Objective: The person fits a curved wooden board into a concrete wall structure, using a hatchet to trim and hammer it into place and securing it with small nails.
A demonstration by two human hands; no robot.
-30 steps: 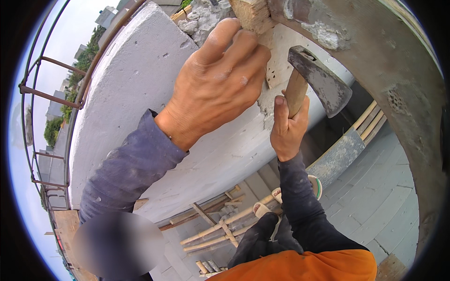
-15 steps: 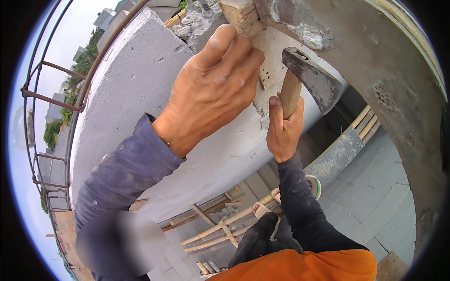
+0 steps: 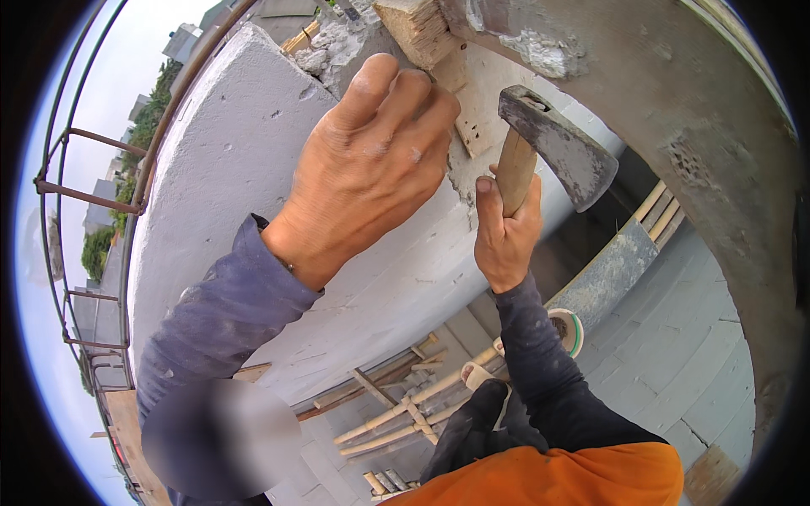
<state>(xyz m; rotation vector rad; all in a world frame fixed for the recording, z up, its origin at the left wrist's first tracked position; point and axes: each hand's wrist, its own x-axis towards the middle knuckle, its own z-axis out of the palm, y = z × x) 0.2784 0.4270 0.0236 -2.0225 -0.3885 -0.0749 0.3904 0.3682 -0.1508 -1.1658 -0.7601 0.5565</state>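
Note:
My right hand is wrapped round the wooden handle of a hatchet, its worn dark steel head upright and the blade facing right. Close to the hatchet, on its left, my left hand is raised with the fingers curled closed. The back of that hand faces me, so whatever the fingers grip, if anything, is hidden. Just beyond the knuckles, a rough wooden block sits against the concrete. A pale board with small holes lies between the two hands, against the white wall.
A grey concrete beam curves across the upper right. Metal railing runs along the left, with rooftops and trees beyond. Far below lie bamboo poles, a bucket and a grey block floor. Broken mortar tops the wall.
Both hands and the hatchet appear slightly further left in the picture, as does the wall, so the view itself has shifted. Grips look the same.

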